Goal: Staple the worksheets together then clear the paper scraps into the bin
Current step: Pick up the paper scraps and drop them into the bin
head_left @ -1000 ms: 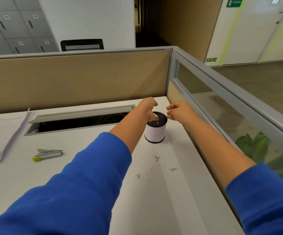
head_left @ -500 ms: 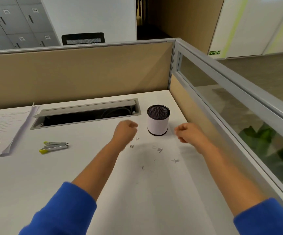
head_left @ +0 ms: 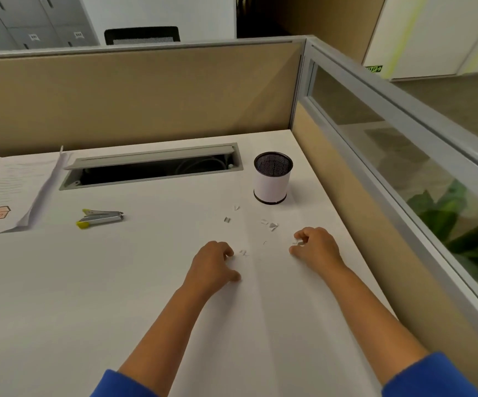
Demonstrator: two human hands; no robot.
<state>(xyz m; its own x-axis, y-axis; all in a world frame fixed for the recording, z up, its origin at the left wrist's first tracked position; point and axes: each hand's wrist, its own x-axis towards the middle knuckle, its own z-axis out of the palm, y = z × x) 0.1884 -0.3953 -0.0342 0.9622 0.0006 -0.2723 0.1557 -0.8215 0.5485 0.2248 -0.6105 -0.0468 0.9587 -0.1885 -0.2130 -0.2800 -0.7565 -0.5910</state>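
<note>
The right hand (head_left: pixel 316 247) pinches a scrap (head_left: pixel 297 242) on the desk (head_left: pixel 89 282); the left hand (head_left: pixel 213 266) (fingers curled, holding nothing) rests beside more scraps (head_left: pixel 270 225) near the bin (head_left: pixel 272 177).

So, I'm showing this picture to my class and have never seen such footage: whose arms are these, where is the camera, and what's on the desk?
There is no machine: a person in blue sleeves wears a camera on the head, looking down at both hands. On the white desk lie stapled white worksheets, a silver stapler with yellow tips, a small white-sided black mesh bin and scattered little white paper scraps. The left hand rests beside a scrap, fingers curled. The right hand appears to pinch a scrap.
</note>
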